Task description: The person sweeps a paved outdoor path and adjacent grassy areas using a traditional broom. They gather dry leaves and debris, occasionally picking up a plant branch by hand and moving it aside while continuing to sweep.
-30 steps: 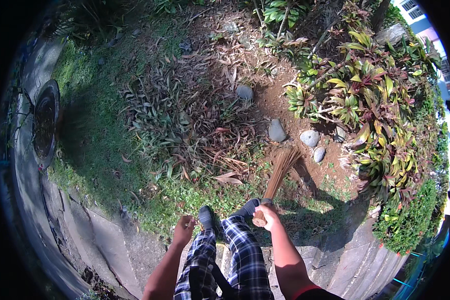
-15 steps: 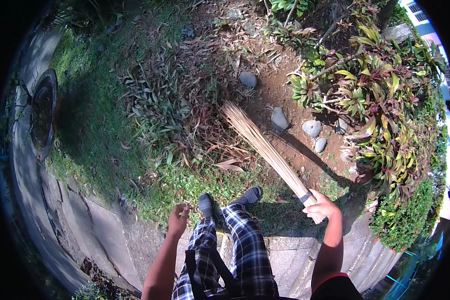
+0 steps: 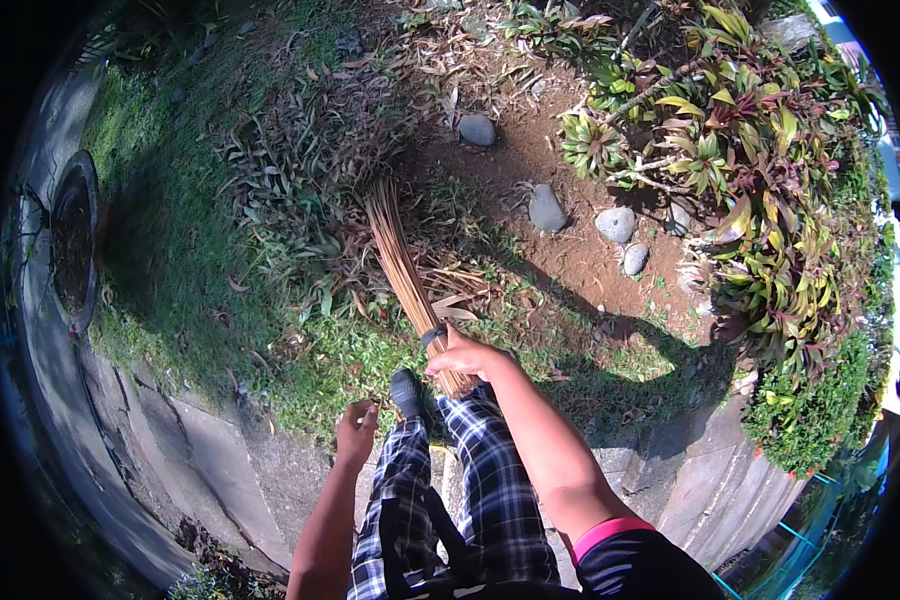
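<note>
My right hand [image 3: 467, 357] is wrapped round the bound handle end of a stick broom [image 3: 400, 260], a bundle of thin tan sticks with a dark band. The broom slants away to the far left, and its tips touch a pile of dry leaves and cut greenery [image 3: 300, 200]. My left hand [image 3: 354, 432] hangs beside my left leg, away from the broom, with its fingers curled in. Whether anything small sits inside those fingers cannot be made out.
Several grey stones [image 3: 547, 208] lie on bare brown soil to the right of the pile. Leafy yellow-green and red shrubs [image 3: 750, 170] stand along the right. A round dark basin [image 3: 74, 240] is at the far left. Paving [image 3: 210, 450] runs under and behind my feet.
My right hand has swung the broom leftward, from the soil side across the leaf pile, and the arm now reaches in front of my right leg. My left hand has hardly moved.
</note>
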Demonstrator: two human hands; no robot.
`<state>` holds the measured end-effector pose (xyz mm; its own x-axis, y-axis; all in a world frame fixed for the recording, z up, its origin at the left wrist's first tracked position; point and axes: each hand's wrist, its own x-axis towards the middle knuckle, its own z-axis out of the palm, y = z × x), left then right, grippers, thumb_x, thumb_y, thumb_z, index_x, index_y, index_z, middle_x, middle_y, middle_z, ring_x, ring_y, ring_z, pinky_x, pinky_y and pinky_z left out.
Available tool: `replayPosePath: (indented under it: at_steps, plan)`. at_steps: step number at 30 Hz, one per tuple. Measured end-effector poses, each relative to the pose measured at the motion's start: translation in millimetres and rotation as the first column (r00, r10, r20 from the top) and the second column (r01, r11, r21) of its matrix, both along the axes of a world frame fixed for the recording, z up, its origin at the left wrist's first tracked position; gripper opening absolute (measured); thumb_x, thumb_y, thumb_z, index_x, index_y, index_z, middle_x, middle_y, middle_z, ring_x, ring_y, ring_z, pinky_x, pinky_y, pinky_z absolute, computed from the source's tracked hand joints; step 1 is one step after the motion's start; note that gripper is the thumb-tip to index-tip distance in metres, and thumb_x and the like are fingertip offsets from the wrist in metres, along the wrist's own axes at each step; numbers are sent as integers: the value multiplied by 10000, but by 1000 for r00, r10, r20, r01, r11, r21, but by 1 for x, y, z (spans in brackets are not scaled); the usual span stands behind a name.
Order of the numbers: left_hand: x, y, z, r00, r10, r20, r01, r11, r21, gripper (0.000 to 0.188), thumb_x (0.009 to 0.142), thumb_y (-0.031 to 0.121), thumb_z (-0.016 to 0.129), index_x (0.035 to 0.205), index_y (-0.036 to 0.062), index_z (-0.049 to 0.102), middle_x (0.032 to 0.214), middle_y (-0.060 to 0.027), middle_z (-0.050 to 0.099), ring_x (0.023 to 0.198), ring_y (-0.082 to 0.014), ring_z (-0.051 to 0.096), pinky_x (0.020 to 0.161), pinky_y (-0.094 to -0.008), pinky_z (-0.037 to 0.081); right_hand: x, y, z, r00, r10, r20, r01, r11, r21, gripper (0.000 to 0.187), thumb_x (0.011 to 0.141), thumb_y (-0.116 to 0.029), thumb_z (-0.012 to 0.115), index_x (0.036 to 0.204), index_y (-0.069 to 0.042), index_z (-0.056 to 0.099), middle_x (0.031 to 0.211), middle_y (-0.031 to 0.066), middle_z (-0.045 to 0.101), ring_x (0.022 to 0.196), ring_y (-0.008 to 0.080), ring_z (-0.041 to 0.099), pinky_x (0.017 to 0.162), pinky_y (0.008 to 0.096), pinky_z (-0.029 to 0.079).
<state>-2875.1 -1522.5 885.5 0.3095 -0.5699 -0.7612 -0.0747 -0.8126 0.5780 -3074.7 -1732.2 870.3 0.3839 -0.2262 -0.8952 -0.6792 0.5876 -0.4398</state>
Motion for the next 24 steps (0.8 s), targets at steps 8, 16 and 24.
replayPosePath:
  at_steps: [8,16,24]
  plan:
    - [9,-8,-5,989,81,-121,-80,997,13,354,889,299,547,1090,10,510,963,-96,584,754,-124,550,635,-256,468,-194,-19,120,888,-457,41,459,881,-117,888,712,-17,661,1400,-212,135,971,118,540,679,183,581,520,333,520]
    - [-7,-30,-4,998,-26,-56,26,1000,-11,326,892,273,543,1076,4,522,929,-92,590,766,-125,568,636,-265,469,-104,38,39,986,-24,-163,47,989,140,1086,641,-175,696,1421,-135,-58,1294,239,398,1109,305,483,943,370,383]
    - [-50,-96,0,982,-98,-162,76,988,-135,334,892,284,546,1064,-2,522,922,-87,582,763,-132,546,663,-261,463,-231,73,124,950,-283,131,267,955,128,927,728,51,625,1427,-186,64,940,127,558,697,171,585,589,302,499]
